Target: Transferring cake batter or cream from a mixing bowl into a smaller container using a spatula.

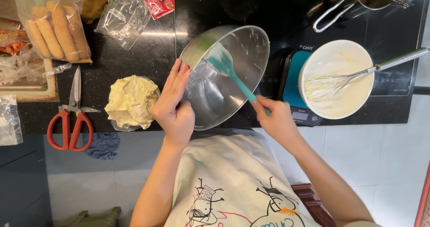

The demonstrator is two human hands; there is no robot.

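At frame centre, your left hand (174, 106) grips the tilted steel bowl (226, 74) by its rim; it looks light, rigid and slick, so hold firmly. Your right hand (274, 115) clasps the teal spatula (228, 70) handle, its soft blade inside.

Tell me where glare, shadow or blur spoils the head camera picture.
Head view: sharp overall; light streaks glare on the black counter and inside the tilted steel bowl held by the left hand; the right hand with the teal spatula is crisp; the white bowl looks washed out; top corners fall dark.
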